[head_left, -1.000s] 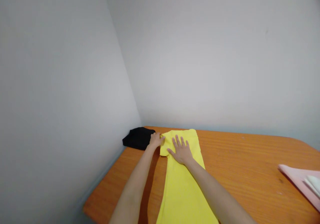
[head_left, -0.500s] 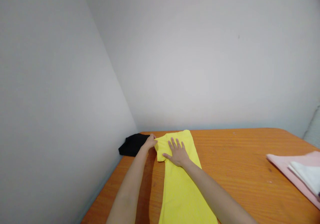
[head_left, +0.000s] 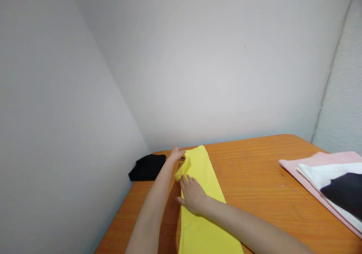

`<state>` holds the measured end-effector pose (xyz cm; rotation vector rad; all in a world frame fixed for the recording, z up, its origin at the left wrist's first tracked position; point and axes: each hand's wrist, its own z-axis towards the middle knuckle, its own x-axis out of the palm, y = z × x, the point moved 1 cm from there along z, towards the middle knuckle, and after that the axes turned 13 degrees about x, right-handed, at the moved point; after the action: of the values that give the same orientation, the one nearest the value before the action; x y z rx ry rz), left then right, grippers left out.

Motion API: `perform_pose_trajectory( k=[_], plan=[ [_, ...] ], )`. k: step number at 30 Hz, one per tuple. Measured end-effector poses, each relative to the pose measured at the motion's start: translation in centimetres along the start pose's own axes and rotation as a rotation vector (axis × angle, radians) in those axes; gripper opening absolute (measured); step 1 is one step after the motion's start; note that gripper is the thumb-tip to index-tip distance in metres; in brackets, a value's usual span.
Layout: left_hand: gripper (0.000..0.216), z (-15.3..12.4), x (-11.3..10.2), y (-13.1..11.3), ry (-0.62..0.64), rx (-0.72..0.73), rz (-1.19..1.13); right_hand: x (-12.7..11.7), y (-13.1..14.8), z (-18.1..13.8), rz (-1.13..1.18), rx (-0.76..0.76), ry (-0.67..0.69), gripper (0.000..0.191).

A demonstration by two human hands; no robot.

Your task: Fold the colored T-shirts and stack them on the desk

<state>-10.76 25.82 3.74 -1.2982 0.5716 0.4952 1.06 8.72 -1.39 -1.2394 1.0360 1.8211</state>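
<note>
A yellow T-shirt [head_left: 209,223], folded lengthwise into a long strip, lies on the wooden table and runs toward me. At its far left edge my left hand [head_left: 177,154] pinches the short sleeve, which is lifted and partly turned over onto the strip. My right hand [head_left: 192,194] is on the shirt just below that sleeve. Its fingers are stretched out, with the fingertips at the sleeve's lower corner and the thumb spread to the left edge.
A folded black cloth [head_left: 147,167] lies at the table's far left corner by the wall. On the right, a pink cloth [head_left: 294,162], a white cloth [head_left: 311,173] and a black cloth [head_left: 346,191] overlap in a stack. Walls border the table [head_left: 254,178] behind and left.
My left hand has raised the sleeve and folded it inward over the shirt. My right hand has slid nearer to me, off the sleeve. The view has turned right, showing more of the stack.
</note>
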Motion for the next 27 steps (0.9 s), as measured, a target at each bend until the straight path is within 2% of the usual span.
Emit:
perform_pose_trajectory(
  k=[4, 8, 12, 15, 17, 21, 24, 27],
  plan=[
    [0.023, -1.4, 2.8, 0.5, 0.146, 0.132, -0.038, 0.1, -0.2, -2.0, 0.027, -0.039, 0.053, 0.076],
    [0.013, -3.6, 3.1, 1.8, 0.195, 0.299, -0.022, 0.1, -0.8, -3.5, 0.035, -0.084, 0.082, 0.069],
    [0.041, -5.5, 3.0, 2.3, 0.182, 0.436, 0.065, -1.1, -0.4, -4.4, 0.024, -0.124, 0.105, 0.064],
    [0.047, -6.7, 3.5, 2.0, 0.164, 0.511, 0.168, -3.1, -0.4, -3.8, 0.094, -0.122, 0.094, 0.040],
    [0.041, -7.5, 4.1, 1.6, 0.173, 0.544, 0.234, -4.7, -1.1, -2.2, 0.176, -0.049, 0.031, 0.032],
    [0.042, -9.1, 5.2, 0.6, 0.211, 0.581, 0.347, -6.6, -3.2, 3.6, 0.243, 0.066, -0.067, 0.039],
    [0.050, -10.1, 5.5, -0.2, 0.207, 0.568, 0.435, -5.5, -4.3, 8.1, 0.221, 0.025, 0.011, 0.046],
    [0.056, -10.9, 5.6, -0.6, 0.187, 0.541, 0.524, -3.0, -4.7, 11.3, 0.164, 0.013, 0.121, 0.052]
  ],
)
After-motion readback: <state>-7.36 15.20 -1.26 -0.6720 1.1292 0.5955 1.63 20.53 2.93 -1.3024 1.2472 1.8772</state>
